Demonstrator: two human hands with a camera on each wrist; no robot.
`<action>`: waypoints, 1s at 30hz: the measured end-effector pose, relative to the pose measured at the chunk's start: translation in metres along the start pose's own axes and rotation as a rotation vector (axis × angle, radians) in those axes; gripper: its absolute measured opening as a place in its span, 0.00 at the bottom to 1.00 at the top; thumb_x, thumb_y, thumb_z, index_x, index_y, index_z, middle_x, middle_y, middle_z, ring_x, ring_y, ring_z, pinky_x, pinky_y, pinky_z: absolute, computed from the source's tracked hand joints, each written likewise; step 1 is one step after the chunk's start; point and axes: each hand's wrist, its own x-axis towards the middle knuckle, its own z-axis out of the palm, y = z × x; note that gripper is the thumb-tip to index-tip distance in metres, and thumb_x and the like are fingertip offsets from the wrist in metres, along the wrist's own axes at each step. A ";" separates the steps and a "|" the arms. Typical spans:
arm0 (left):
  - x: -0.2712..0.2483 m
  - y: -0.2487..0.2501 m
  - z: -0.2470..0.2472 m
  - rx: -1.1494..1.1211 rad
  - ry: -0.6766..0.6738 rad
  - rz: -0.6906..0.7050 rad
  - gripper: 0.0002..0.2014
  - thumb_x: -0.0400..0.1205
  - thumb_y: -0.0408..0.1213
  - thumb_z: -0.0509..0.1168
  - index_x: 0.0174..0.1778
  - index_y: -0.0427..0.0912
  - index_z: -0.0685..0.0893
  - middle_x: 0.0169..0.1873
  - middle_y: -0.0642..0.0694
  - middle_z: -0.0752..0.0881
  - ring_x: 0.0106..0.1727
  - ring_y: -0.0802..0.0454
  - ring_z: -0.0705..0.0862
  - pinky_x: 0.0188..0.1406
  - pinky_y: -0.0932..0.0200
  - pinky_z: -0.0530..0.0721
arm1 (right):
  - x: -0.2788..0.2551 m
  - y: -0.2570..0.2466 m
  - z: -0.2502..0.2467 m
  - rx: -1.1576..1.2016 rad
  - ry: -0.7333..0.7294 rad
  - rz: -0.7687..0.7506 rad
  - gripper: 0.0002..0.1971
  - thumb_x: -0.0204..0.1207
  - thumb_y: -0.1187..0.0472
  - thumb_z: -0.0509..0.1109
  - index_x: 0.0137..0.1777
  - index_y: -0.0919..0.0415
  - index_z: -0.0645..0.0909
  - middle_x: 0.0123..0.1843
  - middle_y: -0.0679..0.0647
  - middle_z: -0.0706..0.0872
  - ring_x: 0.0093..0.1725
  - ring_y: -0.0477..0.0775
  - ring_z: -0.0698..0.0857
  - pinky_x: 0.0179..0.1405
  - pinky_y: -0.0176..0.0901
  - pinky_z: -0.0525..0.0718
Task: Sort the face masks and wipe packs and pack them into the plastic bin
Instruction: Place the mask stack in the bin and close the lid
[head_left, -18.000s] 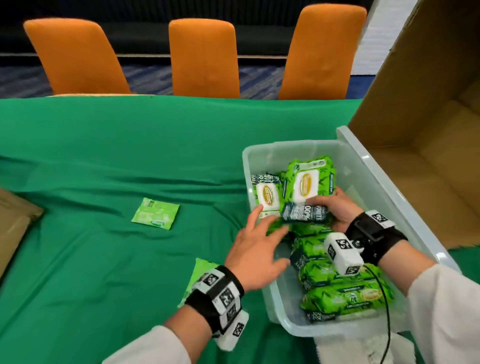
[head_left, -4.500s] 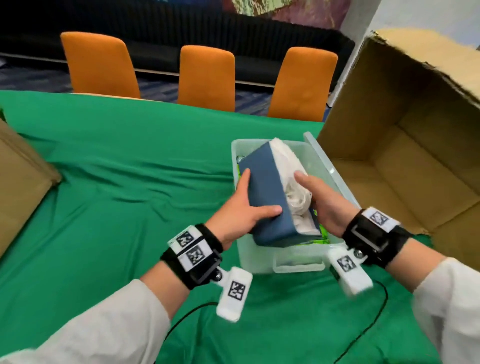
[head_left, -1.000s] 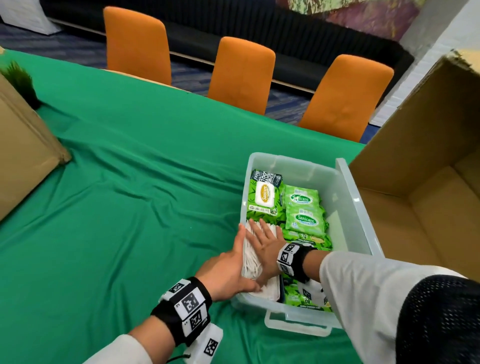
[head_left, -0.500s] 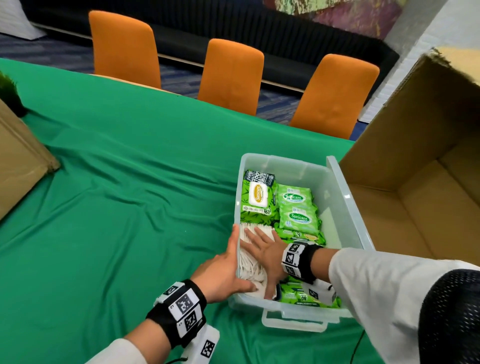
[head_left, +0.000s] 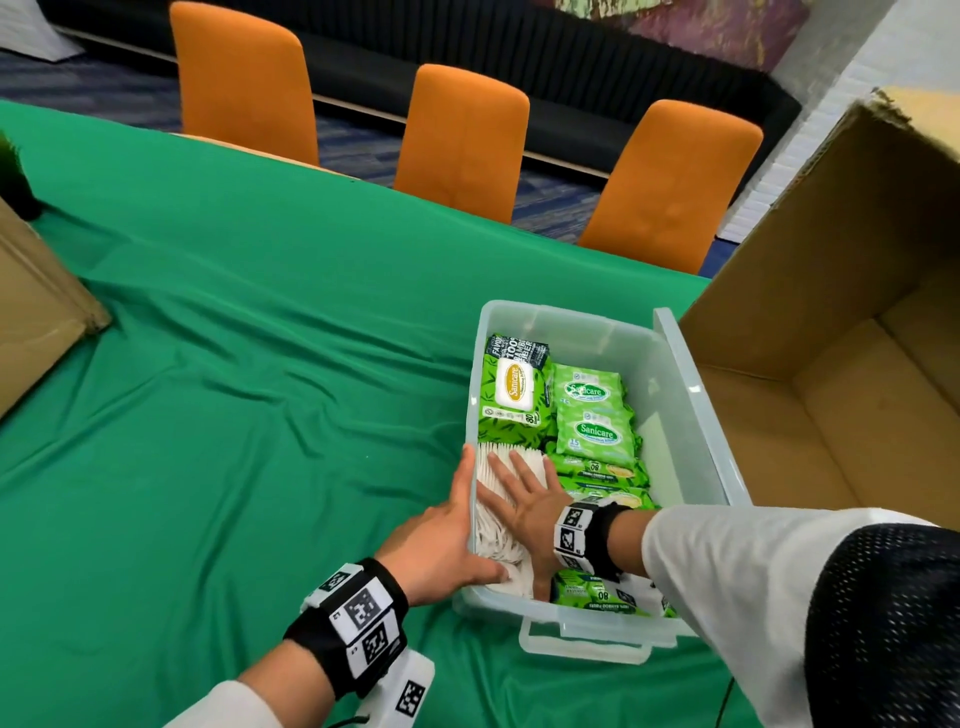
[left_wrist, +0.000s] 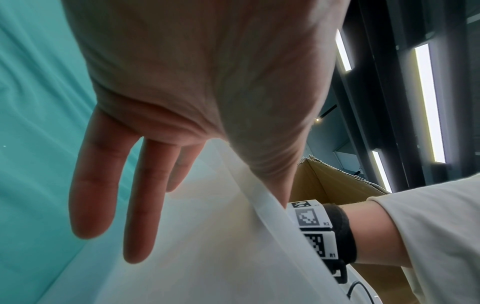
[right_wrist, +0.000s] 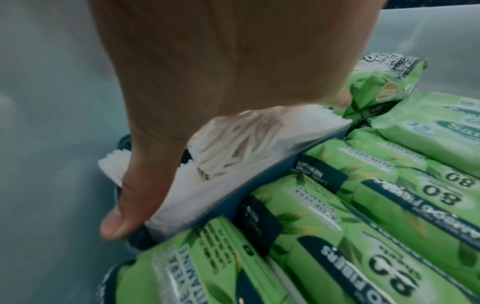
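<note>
A clear plastic bin (head_left: 566, 314) sits on the green cloth, holding several green wipe packs (head_left: 587, 431) along its far and right parts. A stack of white face masks (head_left: 491, 525) in a dark blue box (right_wrist: 259, 185) fills the near left corner. My right hand (head_left: 524, 499) lies flat on the masks with fingers spread, pressing down; the right wrist view shows the right hand (right_wrist: 207, 82) on the masks (right_wrist: 233, 148) beside the wipe packs (right_wrist: 337, 236). My left hand (head_left: 441, 545) rests against the bin's left outer wall (left_wrist: 207, 246), fingers (left_wrist: 109, 195) straight, thumb over the rim.
A big open cardboard box (head_left: 831, 415) lies on its side right of the bin. Another cardboard box (head_left: 31, 301) is at the left edge. Three orange chairs (head_left: 457, 140) stand behind the table. Wrinkled green cloth (head_left: 234, 415) covers the table left of the bin.
The blue box of masks, held above the bin by both hands 4.5 s ago, now sits inside it. Over the last second both hands have stayed in place on it.
</note>
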 end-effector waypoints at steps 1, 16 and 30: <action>0.000 0.000 0.000 0.004 0.002 -0.002 0.69 0.74 0.57 0.78 0.79 0.63 0.16 0.70 0.36 0.83 0.59 0.41 0.87 0.61 0.48 0.84 | 0.002 -0.002 -0.001 -0.016 -0.014 0.013 0.90 0.45 0.35 0.91 0.66 0.45 0.02 0.81 0.63 0.13 0.82 0.73 0.20 0.76 0.89 0.36; 0.005 -0.014 0.008 -0.286 0.045 0.032 0.70 0.71 0.45 0.82 0.78 0.75 0.22 0.66 0.49 0.88 0.55 0.55 0.90 0.64 0.55 0.86 | -0.090 0.060 -0.057 0.805 0.417 0.044 0.35 0.77 0.52 0.80 0.82 0.50 0.71 0.78 0.55 0.80 0.74 0.53 0.80 0.78 0.47 0.75; -0.007 0.011 0.011 -0.081 0.379 0.053 0.53 0.72 0.48 0.83 0.89 0.54 0.57 0.82 0.42 0.63 0.82 0.42 0.67 0.83 0.48 0.65 | -0.227 0.141 0.132 2.063 0.647 1.086 0.21 0.81 0.47 0.73 0.70 0.56 0.82 0.68 0.56 0.84 0.61 0.61 0.79 0.55 0.58 0.79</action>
